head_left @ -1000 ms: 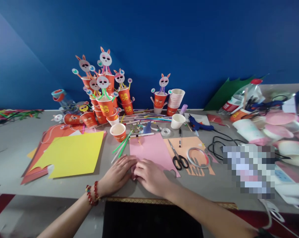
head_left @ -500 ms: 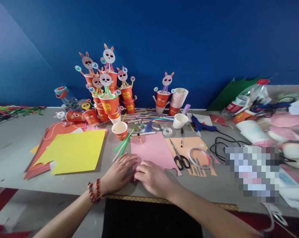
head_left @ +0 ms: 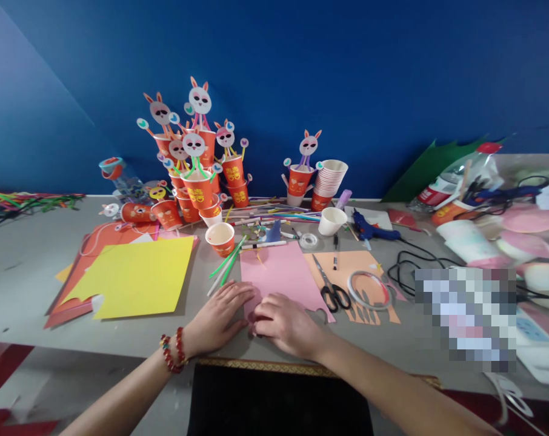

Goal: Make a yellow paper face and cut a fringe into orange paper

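Note:
My left hand (head_left: 217, 318) lies flat with fingers stretched out, its fingertips on the left edge of the pink paper (head_left: 277, 272). Beside it, my right hand (head_left: 290, 326) rests over the paper's near edge. Its fingers are curled in and closed; whatever they may hold is hidden. Black-handled scissors (head_left: 332, 292) lie to the right, across the pink sheet's edge and an orange paper (head_left: 347, 261). On that orange paper sits a roll of tape (head_left: 369, 290). Green and white pipe cleaners (head_left: 229, 266) lie just beyond my left hand.
Yellow paper (head_left: 142, 278) covers red sheets at left. Red paper cups (head_left: 198, 191) with rabbit figures stand at the back, near a cup stack (head_left: 329, 181). A blue glue gun (head_left: 374, 229) trails a black cord. Pink and white cups (head_left: 465, 242) crowd the right.
My right hand has shifted slightly to the right, away from my left thumb. My left hand stays nearly in place.

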The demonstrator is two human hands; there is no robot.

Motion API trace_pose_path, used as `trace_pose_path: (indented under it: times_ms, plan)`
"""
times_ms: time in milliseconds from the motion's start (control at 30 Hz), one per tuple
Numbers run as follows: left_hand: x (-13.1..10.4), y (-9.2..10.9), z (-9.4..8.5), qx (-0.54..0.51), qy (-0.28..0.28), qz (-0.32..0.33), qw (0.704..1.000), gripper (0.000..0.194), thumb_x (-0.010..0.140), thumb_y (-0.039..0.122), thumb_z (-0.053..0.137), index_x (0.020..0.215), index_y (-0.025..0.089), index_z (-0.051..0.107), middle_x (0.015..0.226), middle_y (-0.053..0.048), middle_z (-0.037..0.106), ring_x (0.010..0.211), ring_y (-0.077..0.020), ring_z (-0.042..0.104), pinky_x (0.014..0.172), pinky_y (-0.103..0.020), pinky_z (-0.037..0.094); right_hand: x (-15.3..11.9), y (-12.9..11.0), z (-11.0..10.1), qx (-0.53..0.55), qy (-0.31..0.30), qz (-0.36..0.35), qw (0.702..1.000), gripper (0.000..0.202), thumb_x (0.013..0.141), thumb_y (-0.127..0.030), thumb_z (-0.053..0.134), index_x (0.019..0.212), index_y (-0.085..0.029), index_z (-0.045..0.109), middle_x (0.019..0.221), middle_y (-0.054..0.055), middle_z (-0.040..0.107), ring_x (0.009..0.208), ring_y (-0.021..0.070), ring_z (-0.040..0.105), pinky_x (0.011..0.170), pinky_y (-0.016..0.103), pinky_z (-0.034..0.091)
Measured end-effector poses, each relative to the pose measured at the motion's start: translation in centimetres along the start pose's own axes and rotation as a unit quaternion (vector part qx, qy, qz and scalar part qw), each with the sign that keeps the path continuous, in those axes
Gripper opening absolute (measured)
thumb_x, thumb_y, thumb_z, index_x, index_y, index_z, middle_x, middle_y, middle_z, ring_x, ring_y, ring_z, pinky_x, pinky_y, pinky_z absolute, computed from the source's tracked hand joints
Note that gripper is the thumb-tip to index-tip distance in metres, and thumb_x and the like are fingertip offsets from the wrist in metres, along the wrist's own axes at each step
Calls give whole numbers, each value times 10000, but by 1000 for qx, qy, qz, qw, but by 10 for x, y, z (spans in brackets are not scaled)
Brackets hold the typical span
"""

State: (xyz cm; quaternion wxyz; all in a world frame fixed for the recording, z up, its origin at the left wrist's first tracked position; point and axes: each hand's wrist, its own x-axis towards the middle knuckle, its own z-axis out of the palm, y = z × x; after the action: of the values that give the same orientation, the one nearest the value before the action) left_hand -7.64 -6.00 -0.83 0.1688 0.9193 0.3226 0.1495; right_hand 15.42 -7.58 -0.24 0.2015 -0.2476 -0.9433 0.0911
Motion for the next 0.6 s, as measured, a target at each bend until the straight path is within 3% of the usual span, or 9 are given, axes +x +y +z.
trace_pose_path:
  times_ms: [233,600]
  plan:
    - [2,2,-4,19,-15,9,1000,421,924,234,511,1343,279,501,1469,-68,443,1361,-269,405,1168,-503,291,-8,-3,-2,19,14,28,999,170,958,-137,514,966,-185,677,983,65,678,912,185,543,814,328,441]
    - [5,7,-8,18,-22,0,1000,384,903,211,513,1280,267,551,1460,-72,448,1344,-272,419,1152,-501,316,-14,-7,-4,15,10,21,1000,200,967,-147,504,898,-196,685,891,46,686,894,185,542,802,335,443]
